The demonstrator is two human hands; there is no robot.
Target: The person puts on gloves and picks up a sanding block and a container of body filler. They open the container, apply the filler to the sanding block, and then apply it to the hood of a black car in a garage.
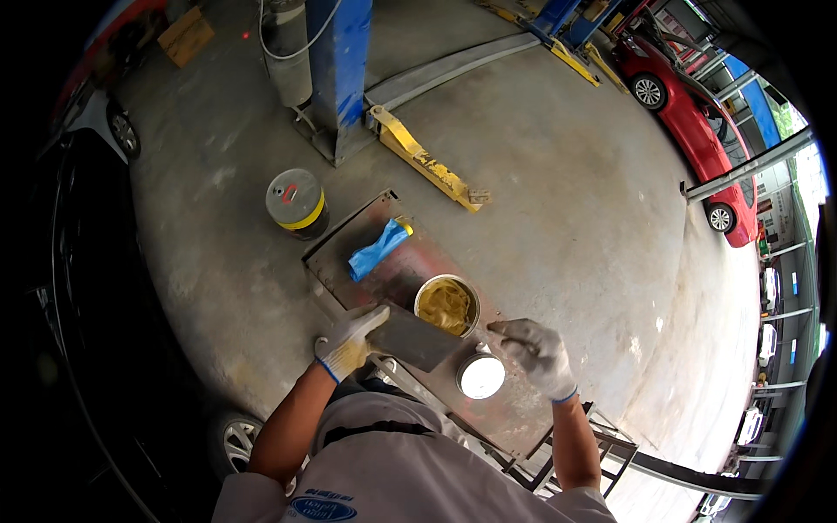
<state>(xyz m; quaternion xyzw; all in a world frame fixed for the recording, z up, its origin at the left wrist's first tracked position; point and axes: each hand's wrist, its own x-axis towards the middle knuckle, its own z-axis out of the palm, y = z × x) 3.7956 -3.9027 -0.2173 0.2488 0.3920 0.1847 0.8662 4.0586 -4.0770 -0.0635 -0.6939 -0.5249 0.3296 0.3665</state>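
My left hand, in a pale work glove, grips a dark grey flat plate by its left end, held over the near side of a worn metal table top. Beyond the plate stands an open can of yellow-brown paste. My gloved right hand is beside that can's right rim with its fingers closed; what they hold, if anything, I cannot make out. A round white lid or tub sits below and left of that hand. A blue pouch or tube with a yellow cap lies toward the table's far left.
A lidded drum stands beyond the table's left corner. Blue lift posts and a yellow lift arm are farther back. A dark car is close on my left, a red car at right. A metal frame adjoins the table.
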